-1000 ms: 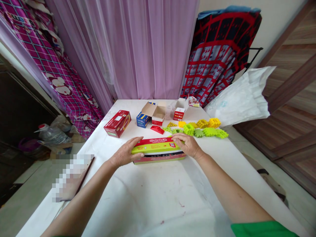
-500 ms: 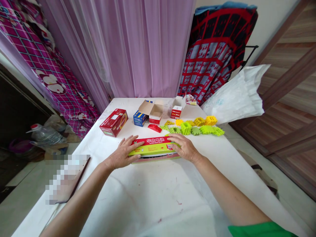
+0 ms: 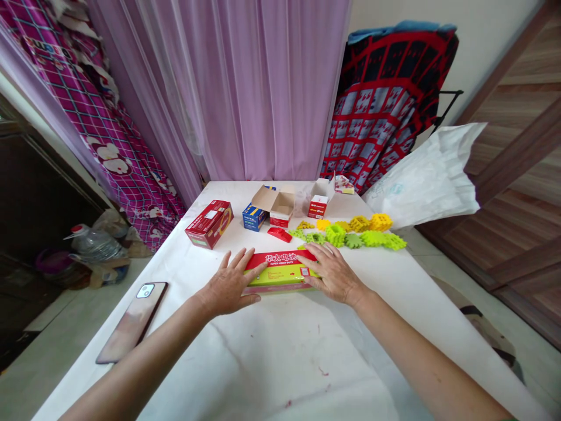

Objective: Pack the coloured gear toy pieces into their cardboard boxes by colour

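Observation:
A long red and yellow-green battery box lies crosswise on the white table, its lid down. My left hand is at the box's left end, fingers spread, with the fingertips touching the lid and the thumb near the front edge. At the other end, my right hand rests with fingers stretched over the lid's right corner. Neither hand is wrapped round the box. Just behind it are a small red piece and a row of green gear-like blocks. What is inside the battery box is hidden.
A dark red box, a blue box and two open red-and-white cartons stand farther back, near yellow blocks. A phone lies by the left table edge. A white bag leans at the right.
The box's lid has come down, closing the dark gap along its front. My left fingers have spread and lie more lightly on the lid. The whole view has shifted slightly.

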A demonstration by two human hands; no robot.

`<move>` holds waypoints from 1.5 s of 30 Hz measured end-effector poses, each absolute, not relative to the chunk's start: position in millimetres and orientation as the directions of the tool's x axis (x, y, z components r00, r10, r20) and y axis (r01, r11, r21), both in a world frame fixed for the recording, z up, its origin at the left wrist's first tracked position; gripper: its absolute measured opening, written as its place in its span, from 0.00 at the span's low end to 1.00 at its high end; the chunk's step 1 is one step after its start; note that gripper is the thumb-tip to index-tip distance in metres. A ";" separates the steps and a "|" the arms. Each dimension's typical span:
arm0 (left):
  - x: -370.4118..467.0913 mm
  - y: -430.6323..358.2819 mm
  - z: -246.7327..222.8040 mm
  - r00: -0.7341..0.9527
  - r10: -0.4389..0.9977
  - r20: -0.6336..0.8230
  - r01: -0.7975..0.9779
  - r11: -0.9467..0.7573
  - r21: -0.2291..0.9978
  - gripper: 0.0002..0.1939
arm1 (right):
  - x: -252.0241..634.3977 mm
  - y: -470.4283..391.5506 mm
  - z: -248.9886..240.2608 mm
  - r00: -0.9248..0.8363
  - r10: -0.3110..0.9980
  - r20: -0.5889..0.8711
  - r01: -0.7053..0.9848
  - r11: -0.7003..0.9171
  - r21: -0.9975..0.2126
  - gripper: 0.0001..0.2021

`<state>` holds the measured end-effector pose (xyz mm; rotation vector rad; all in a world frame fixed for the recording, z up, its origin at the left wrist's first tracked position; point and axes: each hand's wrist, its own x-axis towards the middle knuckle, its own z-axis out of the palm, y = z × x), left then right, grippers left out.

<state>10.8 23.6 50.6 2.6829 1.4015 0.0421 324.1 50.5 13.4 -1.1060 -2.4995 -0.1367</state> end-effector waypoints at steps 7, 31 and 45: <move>34.9 31.3 63.0 0.530 0.840 -0.113 0.839 -0.539 -0.072 0.45 | 323.0 45.6 1.8 -0.431 0.637 0.639 0.757 0.641 -0.129 0.25; 61.1 46.9 95.5 0.443 0.797 -0.411 0.885 -0.461 0.060 0.62 | 345.6 36.4 -61.2 0.253 0.840 0.480 0.481 0.321 -0.816 0.22; 21.1 33.1 85.8 0.328 0.927 -0.182 0.938 -0.298 0.175 0.46 | 348.8 37.1 -68.4 0.259 0.895 0.363 0.451 0.220 -0.865 0.26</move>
